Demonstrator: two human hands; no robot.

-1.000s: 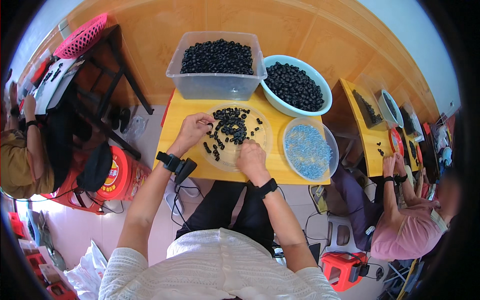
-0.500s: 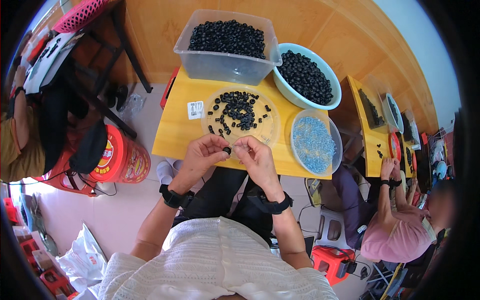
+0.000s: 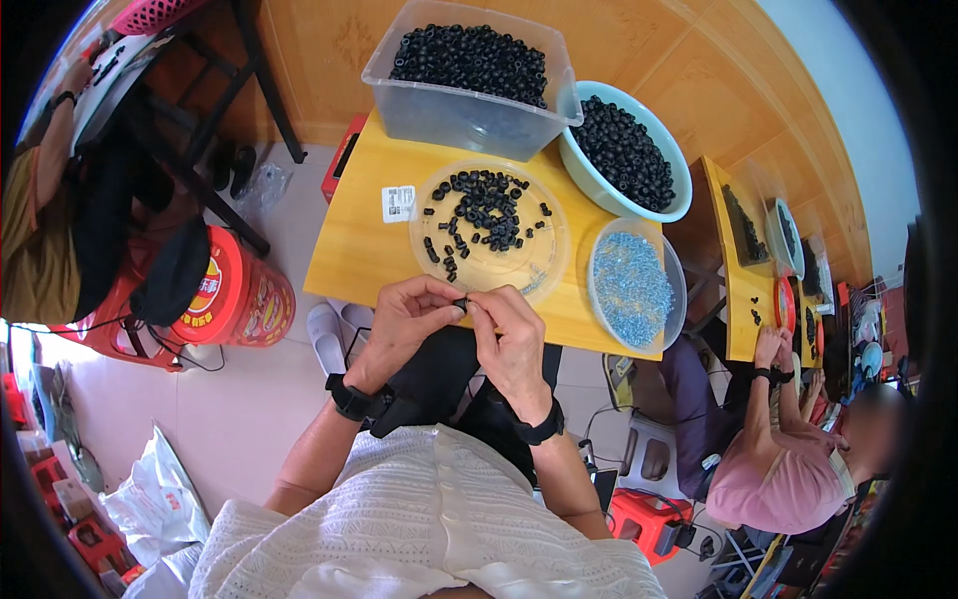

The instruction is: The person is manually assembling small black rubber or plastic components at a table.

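Note:
Just off the table's front edge, my two hands meet fingertip to fingertip over a small black cylindrical part (image 3: 462, 303). My left hand (image 3: 411, 317) pinches it from the left. My right hand (image 3: 509, 334) has its thumb and fingers closed against the other side; whether it also holds a small pin is too small to tell. Beyond my hands lies a round clear plastic lid (image 3: 549, 225) with loose black parts (image 3: 487, 208) scattered on it. A few tiny pale pieces (image 3: 536, 278) lie near its front right rim.
A clear bin (image 3: 454, 125) of black parts stands at the back of the yellow table (image 3: 354, 255), beside a pale blue basin (image 3: 671, 205) of more. A tub of blue-clear pins (image 3: 631, 290) sits right. Co-workers sit left (image 3: 40, 240) and right (image 3: 768, 469).
The view has shifted slightly. My right hand has turned and closed in on the black part, which shows less of its round face now. My left hand still pinches it.

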